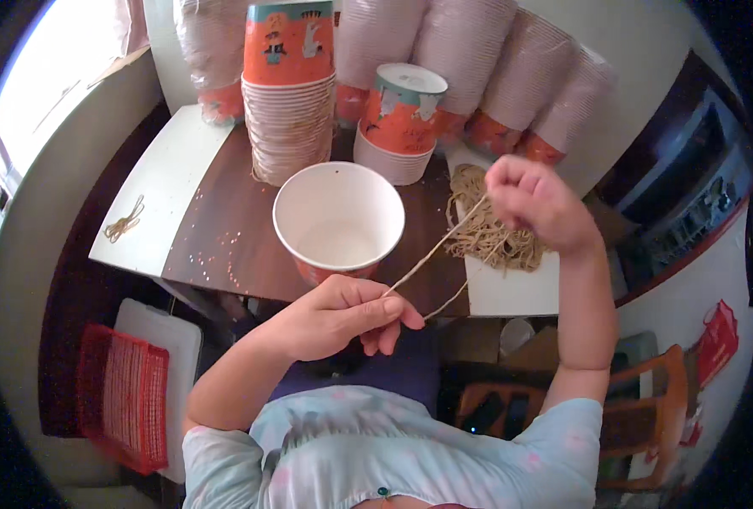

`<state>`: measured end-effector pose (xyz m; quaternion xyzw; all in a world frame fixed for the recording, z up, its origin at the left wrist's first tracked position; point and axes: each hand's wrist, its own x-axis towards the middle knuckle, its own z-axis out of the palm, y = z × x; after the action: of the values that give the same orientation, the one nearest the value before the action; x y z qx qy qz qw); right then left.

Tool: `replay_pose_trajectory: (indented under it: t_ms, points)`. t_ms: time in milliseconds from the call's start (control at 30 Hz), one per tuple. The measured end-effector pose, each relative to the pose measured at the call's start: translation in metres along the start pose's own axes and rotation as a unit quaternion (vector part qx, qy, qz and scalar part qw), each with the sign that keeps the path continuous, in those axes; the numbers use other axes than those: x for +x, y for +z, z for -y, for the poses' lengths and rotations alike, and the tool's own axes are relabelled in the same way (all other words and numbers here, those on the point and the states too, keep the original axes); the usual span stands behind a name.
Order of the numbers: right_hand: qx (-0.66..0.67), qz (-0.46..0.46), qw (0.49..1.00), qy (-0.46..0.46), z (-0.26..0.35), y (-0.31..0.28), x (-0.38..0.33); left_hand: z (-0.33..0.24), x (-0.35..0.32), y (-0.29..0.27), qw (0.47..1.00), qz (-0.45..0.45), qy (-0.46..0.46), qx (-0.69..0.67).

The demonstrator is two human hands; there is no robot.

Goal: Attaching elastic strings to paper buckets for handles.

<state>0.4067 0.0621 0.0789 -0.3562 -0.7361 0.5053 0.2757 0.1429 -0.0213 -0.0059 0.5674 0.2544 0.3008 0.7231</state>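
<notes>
Left hand (343, 316): thumb and fingers pinched on the cord (437, 246), just in front of the tub.
Right hand (539, 202): curled into a fist on the cord, raised near the pile (512, 251).
Cord: slanting between both hands; a second strand runs from the left fingers toward the pile.
Tub (338, 216): open side up, white inside, near the table's (249, 204) front edge.
Tall stack (288, 119): upside down, behind the tub.
Loops (125, 222): on the table's white left end.

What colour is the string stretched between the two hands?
The string is tan, a light brown; it shows best in the head view.
</notes>
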Motion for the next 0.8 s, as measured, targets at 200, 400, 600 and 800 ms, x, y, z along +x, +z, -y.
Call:
replay_pose_trajectory:
  t_ms: [200,400,600,800]
  points:
    - [-0.305,-0.023,0.942,-0.140,-0.029,0.046,-0.018,0.007,-0.011,0.001,0.998,0.037,-0.055,0.009]
    - [0.280,0.221,0.934,0.012,-0.064,0.127,-0.028,0.020,-0.016,-0.003,0.991,0.079,-0.088,0.069]
    - [0.222,0.142,0.963,0.045,-0.076,0.146,-0.029,0.034,-0.025,-0.008,0.991,0.046,-0.113,0.045]
    - [0.038,-0.010,0.997,-0.060,-0.080,0.143,-0.025,0.053,-0.031,-0.017,0.988,-0.020,-0.128,-0.086]
